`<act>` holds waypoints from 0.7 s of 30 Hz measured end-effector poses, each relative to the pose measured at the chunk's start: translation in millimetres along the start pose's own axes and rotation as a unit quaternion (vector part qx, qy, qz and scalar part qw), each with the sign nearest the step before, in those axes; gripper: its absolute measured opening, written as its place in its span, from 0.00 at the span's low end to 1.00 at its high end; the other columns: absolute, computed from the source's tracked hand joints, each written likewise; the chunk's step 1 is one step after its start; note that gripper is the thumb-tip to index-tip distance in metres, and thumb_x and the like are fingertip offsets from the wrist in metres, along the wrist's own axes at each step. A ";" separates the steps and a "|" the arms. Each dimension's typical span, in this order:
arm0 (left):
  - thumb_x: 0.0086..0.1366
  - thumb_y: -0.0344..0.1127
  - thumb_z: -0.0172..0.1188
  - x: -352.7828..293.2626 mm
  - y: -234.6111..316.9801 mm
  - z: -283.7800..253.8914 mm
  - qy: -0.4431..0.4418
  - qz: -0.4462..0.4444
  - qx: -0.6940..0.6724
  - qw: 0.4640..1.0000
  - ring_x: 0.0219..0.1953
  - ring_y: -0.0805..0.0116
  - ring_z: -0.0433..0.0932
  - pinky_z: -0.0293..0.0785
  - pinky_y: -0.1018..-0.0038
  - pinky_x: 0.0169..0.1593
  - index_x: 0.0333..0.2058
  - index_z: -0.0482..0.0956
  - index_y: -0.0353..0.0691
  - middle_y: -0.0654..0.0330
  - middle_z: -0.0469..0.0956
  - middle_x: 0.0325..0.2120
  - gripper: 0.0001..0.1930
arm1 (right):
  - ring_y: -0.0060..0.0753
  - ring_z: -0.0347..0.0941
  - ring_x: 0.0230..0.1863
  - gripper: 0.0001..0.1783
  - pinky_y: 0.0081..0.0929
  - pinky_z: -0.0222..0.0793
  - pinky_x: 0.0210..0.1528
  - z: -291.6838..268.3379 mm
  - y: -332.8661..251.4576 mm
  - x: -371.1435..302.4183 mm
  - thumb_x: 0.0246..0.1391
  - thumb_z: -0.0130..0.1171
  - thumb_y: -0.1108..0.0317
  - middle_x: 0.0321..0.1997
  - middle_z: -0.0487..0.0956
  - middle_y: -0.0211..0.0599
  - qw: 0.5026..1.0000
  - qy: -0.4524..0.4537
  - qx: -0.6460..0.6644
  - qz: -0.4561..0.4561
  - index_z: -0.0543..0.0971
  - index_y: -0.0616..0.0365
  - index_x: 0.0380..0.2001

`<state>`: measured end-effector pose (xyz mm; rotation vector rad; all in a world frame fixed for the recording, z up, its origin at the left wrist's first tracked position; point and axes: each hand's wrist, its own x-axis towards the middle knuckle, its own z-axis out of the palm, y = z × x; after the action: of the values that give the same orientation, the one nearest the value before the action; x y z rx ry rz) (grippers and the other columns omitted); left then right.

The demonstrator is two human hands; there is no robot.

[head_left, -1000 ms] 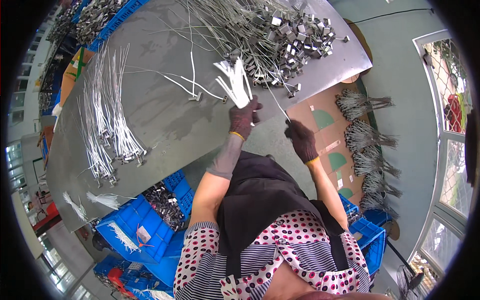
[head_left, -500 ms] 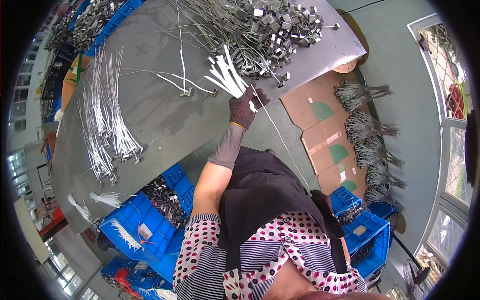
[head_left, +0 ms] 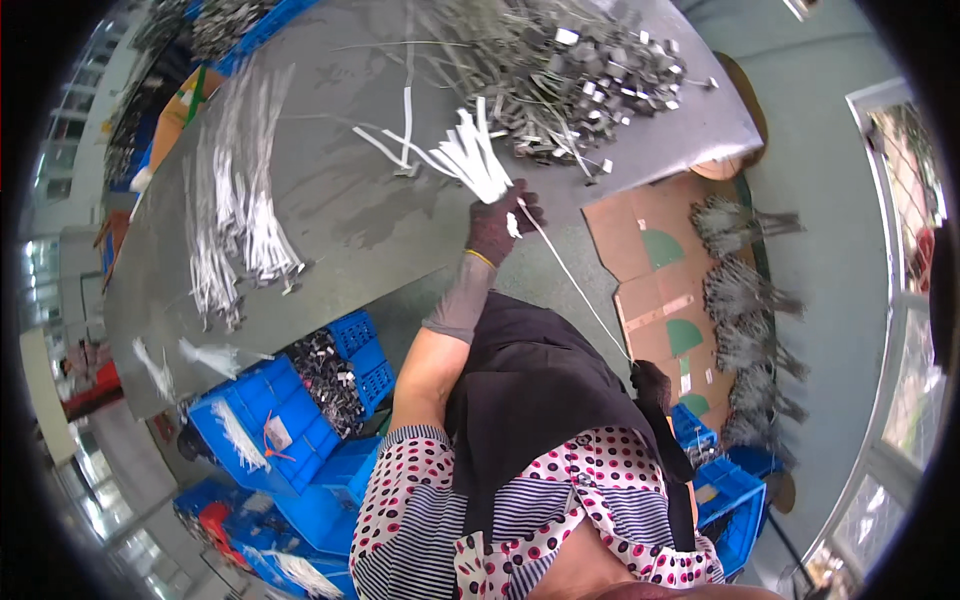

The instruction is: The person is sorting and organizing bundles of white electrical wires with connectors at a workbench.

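My left hand (head_left: 503,226), in a dark knit glove, is closed around a bundle of thick white sleeved wire ends (head_left: 470,160) that fan out over the table edge. A scrap of white material (head_left: 513,225) shows against its fingers. From this hand a thin white wire (head_left: 572,280) runs down to my right hand (head_left: 650,385), dark-gloved and closed on its lower end beside my apron. The right fingers are partly blurred. Just beyond the bundle, a few loose white-sleeved wires (head_left: 407,125) with small end blocks lie on the table.
A large heap of wires with small metallic blocks (head_left: 600,90) covers the far table. Bunches of white-sleeved wires (head_left: 255,220) lie at left. Blue crates (head_left: 265,420) stand below the table; flattened cardboard (head_left: 640,250) and grey wire bundles (head_left: 745,290) lie at right.
The view has shifted, so the table and heap sit further right. My right hand shows more clearly, at the wire's lower end. The left hand still grips the bundle.
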<state>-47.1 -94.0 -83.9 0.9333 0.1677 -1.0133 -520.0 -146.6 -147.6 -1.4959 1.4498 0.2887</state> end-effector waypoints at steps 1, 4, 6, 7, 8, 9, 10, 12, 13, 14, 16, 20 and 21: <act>0.62 0.35 0.66 -9.6 -0.6 7.0 -0.052 -0.005 -0.028 0.998 0.29 0.57 0.82 0.85 0.55 0.34 0.43 0.78 0.35 0.53 0.81 0.31 0.14 | 0.24 0.75 0.28 0.11 0.24 0.71 0.31 5.2 -18.6 -4.7 0.57 0.60 0.70 0.27 0.81 0.33 0.991 0.022 0.105 -0.085 0.81 0.63 0.42; 0.62 0.36 0.66 -8.0 -7.5 9.7 -0.056 -0.019 -0.003 0.998 0.29 0.57 0.82 0.84 0.56 0.36 0.44 0.78 0.34 0.54 0.81 0.32 0.15 | 0.20 0.70 0.22 0.09 0.22 0.67 0.26 12.6 -72.5 1.6 0.55 0.64 0.68 0.20 0.77 0.27 0.960 0.035 0.223 -0.165 0.82 0.63 0.34; 0.62 0.35 0.66 -9.5 3.4 12.8 -0.033 -0.020 -0.002 0.999 0.29 0.57 0.82 0.85 0.57 0.36 0.44 0.78 0.34 0.53 0.81 0.32 0.15 | 0.18 0.67 0.19 0.08 0.21 0.63 0.23 8.2 -98.0 1.8 0.53 0.65 0.67 0.17 0.74 0.26 0.965 0.028 0.210 -0.154 0.82 0.62 0.29; 0.62 0.35 0.66 -10.6 12.7 9.4 -0.026 -0.012 -0.004 1.000 0.29 0.57 0.82 0.85 0.57 0.36 0.44 0.78 0.34 0.53 0.81 0.32 0.15 | 0.18 0.67 0.19 0.08 0.21 0.63 0.23 9.3 -102.1 4.5 0.53 0.65 0.67 0.17 0.74 0.26 0.965 0.019 0.207 -0.158 0.82 0.62 0.29; 0.61 0.35 0.67 -13.5 19.1 8.7 -0.033 0.020 -0.015 0.999 0.30 0.57 0.82 0.85 0.57 0.36 0.44 0.78 0.34 0.52 0.81 0.31 0.15 | 0.18 0.67 0.18 0.09 0.21 0.62 0.23 4.5 -98.7 3.8 0.53 0.65 0.66 0.16 0.73 0.27 0.971 0.031 0.186 -0.146 0.82 0.62 0.28; 0.61 0.34 0.67 -14.2 24.6 6.7 -0.041 0.050 -0.026 0.998 0.30 0.56 0.83 0.85 0.57 0.36 0.44 0.78 0.33 0.52 0.81 0.31 0.15 | 0.18 0.67 0.18 0.10 0.21 0.62 0.22 -0.6 -95.0 3.2 0.53 0.66 0.66 0.16 0.73 0.27 0.976 0.047 0.165 -0.132 0.81 0.62 0.27; 0.65 0.33 0.62 -7.7 35.8 -5.2 -0.037 0.048 -0.018 0.998 0.36 0.54 0.82 0.84 0.53 0.41 0.46 0.76 0.32 0.50 0.80 0.36 0.14 | 0.19 0.67 0.18 0.10 0.21 0.63 0.23 -2.6 -90.3 5.1 0.53 0.66 0.66 0.17 0.74 0.28 0.977 0.032 0.170 -0.126 0.81 0.62 0.26; 0.66 0.32 0.60 -1.6 51.4 -24.5 -0.044 0.059 -0.073 0.995 0.38 0.49 0.82 0.82 0.49 0.45 0.46 0.75 0.34 0.49 0.79 0.36 0.12 | 0.20 0.68 0.19 0.10 0.22 0.64 0.23 -9.9 -75.7 5.8 0.52 0.66 0.66 0.17 0.75 0.29 0.980 0.043 0.146 -0.130 0.81 0.62 0.27; 0.65 0.32 0.61 -8.6 61.1 -16.0 -0.001 0.086 -0.061 0.994 0.36 0.50 0.82 0.83 0.48 0.44 0.46 0.75 0.35 0.50 0.79 0.35 0.13 | 0.20 0.69 0.19 0.10 0.22 0.64 0.24 -11.6 -65.4 3.8 0.52 0.66 0.65 0.18 0.76 0.29 0.982 0.052 0.127 -0.133 0.81 0.62 0.27; 0.65 0.32 0.62 -8.8 68.1 -16.4 0.015 0.091 -0.063 0.994 0.35 0.51 0.81 0.83 0.48 0.43 0.45 0.75 0.35 0.50 0.78 0.34 0.13 | 0.21 0.70 0.20 0.10 0.23 0.65 0.25 -13.5 -56.2 2.3 0.52 0.67 0.65 0.19 0.78 0.31 0.984 0.048 0.141 -0.097 0.82 0.63 0.28; 0.63 0.33 0.64 -5.7 74.2 -17.0 0.038 0.099 -0.078 0.991 0.31 0.56 0.80 0.84 0.50 0.42 0.42 0.75 0.36 0.52 0.77 0.31 0.12 | 0.22 0.71 0.21 0.11 0.23 0.66 0.25 -15.2 -42.3 -2.9 0.51 0.67 0.64 0.20 0.78 0.32 0.986 0.082 0.107 -0.097 0.82 0.62 0.29; 0.63 0.34 0.65 -5.4 70.3 -22.7 0.072 0.107 -0.110 0.986 0.31 0.57 0.80 0.84 0.51 0.41 0.41 0.76 0.37 0.54 0.77 0.29 0.11 | 0.25 0.72 0.22 0.11 0.27 0.68 0.28 -15.8 -18.5 2.7 0.49 0.68 0.64 0.21 0.79 0.34 0.988 0.082 0.121 -0.054 0.82 0.62 0.29; 0.63 0.35 0.65 -5.2 68.1 -26.0 0.076 0.111 -0.128 0.983 0.32 0.58 0.80 0.83 0.51 0.41 0.40 0.76 0.38 0.54 0.77 0.29 0.11 | 0.25 0.72 0.22 0.11 0.27 0.68 0.28 -16.2 -13.1 5.0 0.49 0.68 0.64 0.21 0.79 0.34 0.988 0.076 0.118 -0.057 0.82 0.62 0.29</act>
<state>10.8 -58.4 -57.1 0.7735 0.3071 -0.6946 -514.7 -164.6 -137.4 -1.4231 1.4548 -0.0671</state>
